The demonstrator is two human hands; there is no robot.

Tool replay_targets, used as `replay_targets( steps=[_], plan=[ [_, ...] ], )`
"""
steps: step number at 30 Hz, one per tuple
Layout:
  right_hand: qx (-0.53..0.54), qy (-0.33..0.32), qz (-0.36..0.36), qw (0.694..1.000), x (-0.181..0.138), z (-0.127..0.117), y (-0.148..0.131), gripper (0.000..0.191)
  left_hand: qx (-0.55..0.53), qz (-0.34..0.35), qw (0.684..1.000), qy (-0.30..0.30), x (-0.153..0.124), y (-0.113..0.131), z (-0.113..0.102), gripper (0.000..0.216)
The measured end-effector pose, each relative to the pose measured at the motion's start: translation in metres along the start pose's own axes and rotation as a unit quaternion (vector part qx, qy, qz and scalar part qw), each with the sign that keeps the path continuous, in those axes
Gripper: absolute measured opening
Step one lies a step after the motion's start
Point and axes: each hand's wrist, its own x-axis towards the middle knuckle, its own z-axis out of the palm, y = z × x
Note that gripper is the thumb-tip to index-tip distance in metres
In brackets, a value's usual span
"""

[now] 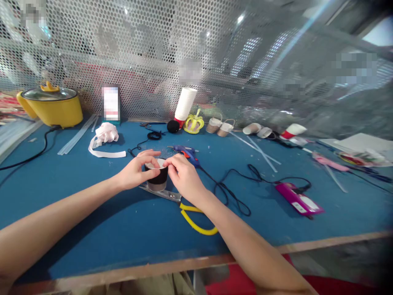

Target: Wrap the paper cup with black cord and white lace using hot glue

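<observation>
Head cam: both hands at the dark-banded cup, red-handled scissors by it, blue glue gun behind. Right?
One fix: the scissors have yellow handles, not red, as the head view shows. The rest stands: left hand and right hand at the dark-banded cup, blue glue gun behind.

readable text: none | phone screen (111, 104): blurred over | white label (298, 207) on purple block (291, 195): too small to read
</observation>
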Motion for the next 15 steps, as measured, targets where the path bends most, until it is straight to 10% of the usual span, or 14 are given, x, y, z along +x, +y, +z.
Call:
replay_targets(
  steps=[15],
  plan=[
    [0.001, -0.001, 0.003, 1.0, -0.0009, 0.0, -0.001, 0.02, -0.004, -0.025, 0.999, 0.022, -0.0022, 0.0062, 0.0056, 0.01]
  ],
)
